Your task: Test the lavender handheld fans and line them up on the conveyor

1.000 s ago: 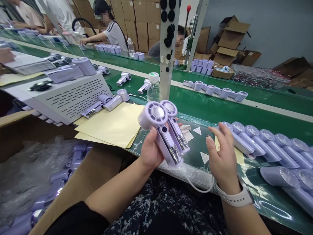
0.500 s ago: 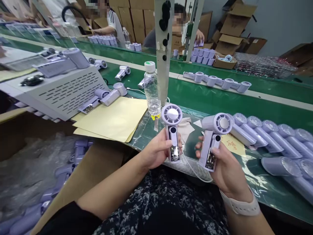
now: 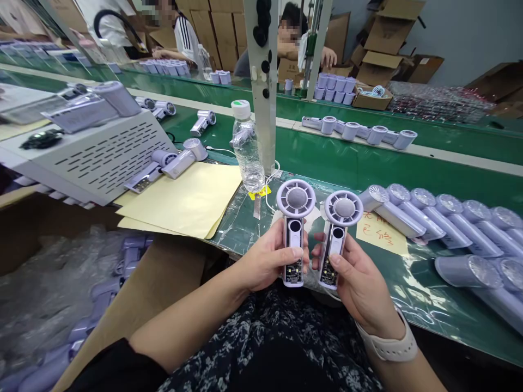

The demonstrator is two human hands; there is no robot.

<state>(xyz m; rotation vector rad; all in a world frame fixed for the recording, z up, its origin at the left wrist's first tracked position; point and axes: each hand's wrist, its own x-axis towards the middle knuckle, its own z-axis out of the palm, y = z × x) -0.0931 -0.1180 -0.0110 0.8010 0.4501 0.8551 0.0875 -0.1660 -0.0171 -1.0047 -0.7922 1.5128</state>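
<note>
Two lilac handheld fans are held upright side by side above the front edge of the bench, their round grilles facing me. My left hand (image 3: 265, 256) is closed round the handle of the left handheld fan (image 3: 296, 198), its thumb lying across the front. Around the handle of the right handheld fan (image 3: 343, 208) my right hand (image 3: 359, 275) is closed, thumb on the front. Both handles have open fronts that show circuit boards, with a dark round spot above a pale strip. The two fans are close together but apart. Part of a white cable shows below them.
A water bottle (image 3: 248, 147) stands by a metal post (image 3: 263, 81). Yellow sheets (image 3: 183, 198) lie left, beside a grey vented box (image 3: 110, 152). Several fans (image 3: 449, 218) lie in rows at right, near a handwritten note (image 3: 382, 235). More fans cross the green conveyor (image 3: 347, 158); co-workers sit beyond.
My right hand has brought its fan leftward, closer to the left one, and turned its grille toward me. The left fan has come slightly nearer. The view has shifted a little.
</note>
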